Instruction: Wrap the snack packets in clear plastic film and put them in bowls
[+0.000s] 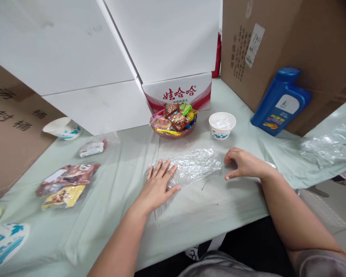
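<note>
A clear plastic bag (pixel 194 164) lies flat on the pale green table (pixel 213 200). My left hand (pixel 158 186) presses flat on the bag's left end, fingers stretched out. My right hand (pixel 243 164) rests at the bag's right end with fingers curled loosely and thumb out, touching or just beside the bag's edge; I cannot see anything in it. Behind the bag stands a reddish bowl of wrapped snacks (pixel 174 121) and a small white paper cup (pixel 222 125).
A blue plastic jug (pixel 281 102) leans against a brown carton (pixel 291 42) at the right. White boxes (pixel 103 57) stand at the back. Bagged snacks (pixel 66 184) and another paper bowl (pixel 62 128) lie at the left. Crumpled clear plastic (pixel 328 144) sits far right.
</note>
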`<control>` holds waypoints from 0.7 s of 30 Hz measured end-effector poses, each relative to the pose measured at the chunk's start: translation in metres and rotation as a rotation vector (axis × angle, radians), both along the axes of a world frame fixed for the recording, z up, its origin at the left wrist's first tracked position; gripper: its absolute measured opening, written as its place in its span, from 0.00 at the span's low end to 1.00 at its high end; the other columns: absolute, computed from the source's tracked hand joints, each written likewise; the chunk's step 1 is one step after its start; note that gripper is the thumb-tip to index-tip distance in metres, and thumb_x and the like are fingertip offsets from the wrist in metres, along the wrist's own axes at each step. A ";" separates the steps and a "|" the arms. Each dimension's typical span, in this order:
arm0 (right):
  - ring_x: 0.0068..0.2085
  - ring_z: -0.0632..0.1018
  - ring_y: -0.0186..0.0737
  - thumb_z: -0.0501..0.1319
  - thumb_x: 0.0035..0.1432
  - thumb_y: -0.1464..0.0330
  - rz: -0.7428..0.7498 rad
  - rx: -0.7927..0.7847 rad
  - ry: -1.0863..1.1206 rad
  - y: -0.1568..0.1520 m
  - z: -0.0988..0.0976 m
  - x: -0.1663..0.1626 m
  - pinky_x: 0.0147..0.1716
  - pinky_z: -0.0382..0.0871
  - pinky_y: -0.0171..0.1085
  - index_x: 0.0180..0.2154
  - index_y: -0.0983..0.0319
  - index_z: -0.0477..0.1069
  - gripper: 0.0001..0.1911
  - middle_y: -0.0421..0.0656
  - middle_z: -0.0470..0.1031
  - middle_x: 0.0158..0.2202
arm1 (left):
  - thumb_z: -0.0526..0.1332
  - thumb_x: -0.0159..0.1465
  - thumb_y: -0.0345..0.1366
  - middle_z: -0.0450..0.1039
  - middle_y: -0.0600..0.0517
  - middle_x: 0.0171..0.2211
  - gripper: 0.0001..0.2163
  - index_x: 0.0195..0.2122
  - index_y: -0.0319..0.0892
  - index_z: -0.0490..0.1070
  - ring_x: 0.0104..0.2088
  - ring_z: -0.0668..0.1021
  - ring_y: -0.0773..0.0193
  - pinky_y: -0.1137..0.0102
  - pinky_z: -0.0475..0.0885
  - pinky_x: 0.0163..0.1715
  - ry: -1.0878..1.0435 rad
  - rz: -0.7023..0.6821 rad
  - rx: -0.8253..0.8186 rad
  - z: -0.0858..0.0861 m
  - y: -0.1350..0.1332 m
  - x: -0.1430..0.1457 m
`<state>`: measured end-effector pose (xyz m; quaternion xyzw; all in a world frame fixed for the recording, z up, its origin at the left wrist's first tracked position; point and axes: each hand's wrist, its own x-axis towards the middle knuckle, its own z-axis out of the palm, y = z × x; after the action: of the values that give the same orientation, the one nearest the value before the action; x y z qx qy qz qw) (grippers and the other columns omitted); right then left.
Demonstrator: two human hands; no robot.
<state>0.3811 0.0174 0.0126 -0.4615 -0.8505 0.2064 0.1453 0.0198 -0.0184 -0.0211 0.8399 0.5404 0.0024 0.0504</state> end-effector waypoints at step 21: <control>0.22 0.70 0.31 0.57 0.60 0.59 -0.183 -0.302 0.542 -0.008 -0.017 -0.034 0.23 0.63 0.34 0.36 0.62 0.71 0.13 0.41 0.76 0.29 | 0.53 0.66 0.54 0.42 0.49 0.71 0.32 0.68 0.51 0.50 0.70 0.45 0.46 0.44 0.44 0.65 0.011 0.013 -0.032 0.003 -0.001 0.004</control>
<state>0.3473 0.0094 -0.0047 -0.4805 -0.6956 0.4319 0.3142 0.0234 -0.0196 -0.0184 0.8355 0.5460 -0.0108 0.0609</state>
